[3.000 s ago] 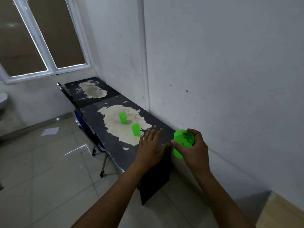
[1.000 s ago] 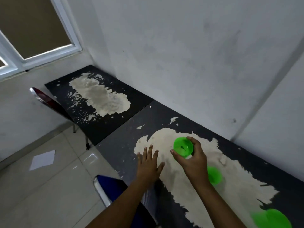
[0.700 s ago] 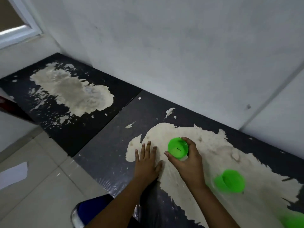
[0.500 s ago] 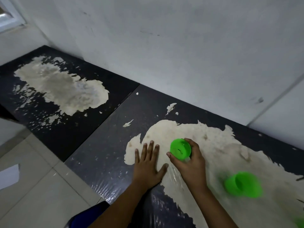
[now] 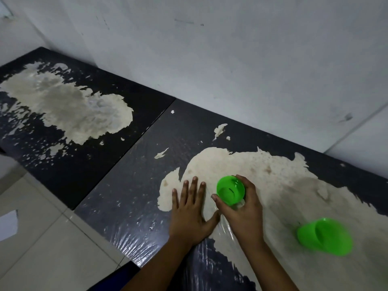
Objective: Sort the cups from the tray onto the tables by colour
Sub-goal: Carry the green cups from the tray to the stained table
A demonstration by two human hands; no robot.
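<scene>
My right hand (image 5: 243, 215) grips a bright green cup (image 5: 230, 192) upright, its base on or just above the worn pale patch of the near black table (image 5: 134, 185). Thumb and fingers curl round the cup's sides. My left hand (image 5: 190, 213) lies flat on the table just left of it, fingers spread and straight. A second green cup (image 5: 324, 236), blurred, stands on the same table to the right. No tray is in view.
A second black table (image 5: 63, 156) with a peeled pale patch adjoins on the left, along the white wall (image 5: 231, 49). Tiled floor with a white sheet of paper (image 5: 8, 225) lies at lower left. A blue chair edge (image 5: 117, 278) shows under my left arm.
I have walked along the tables with the green cup in my right hand and brought it down over the pale patch; my left hand came to lie flat beside it.
</scene>
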